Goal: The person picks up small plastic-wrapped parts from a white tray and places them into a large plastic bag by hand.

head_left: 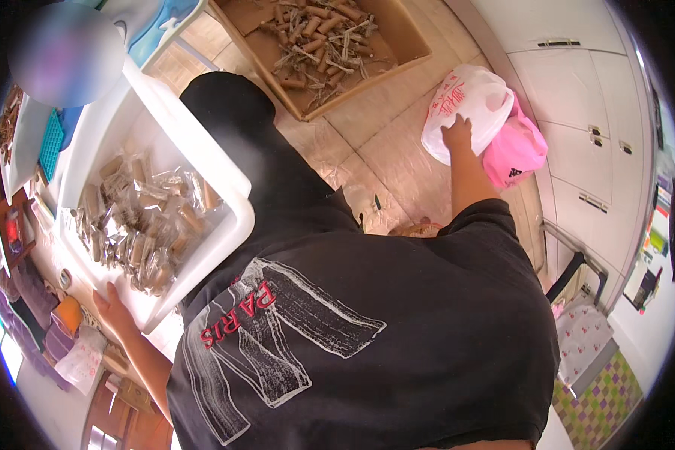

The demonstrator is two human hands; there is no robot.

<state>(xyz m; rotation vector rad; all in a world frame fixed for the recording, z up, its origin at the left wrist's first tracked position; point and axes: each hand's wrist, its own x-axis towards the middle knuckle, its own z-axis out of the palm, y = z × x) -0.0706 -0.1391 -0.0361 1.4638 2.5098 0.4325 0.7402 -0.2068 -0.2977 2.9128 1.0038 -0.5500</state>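
A white plastic tub [202, 150] stands at the left, tilted in the view, with many small brown pieces in clear wrappers [146, 221] inside. My left hand [116, 309] is closed at the tub's near lower edge, its fingertips against the outer wall. Out at the right, my right arm reaches to a knotted-looking white plastic bag [478, 105] with red print. There my right hand [457, 136] rests on the bag's side, fingers apart. A pink bag [516, 150] sits right beside the white one.
A shallow cardboard box [409, 49] holding loose brown rolls and wrapper scraps lies on the tiled floor [397, 161] at the far side. White cabinets [570, 90] line the right. A folded metal-framed cart or chair [577, 270] stands below them. A turquoise basket [51, 142] is far left.
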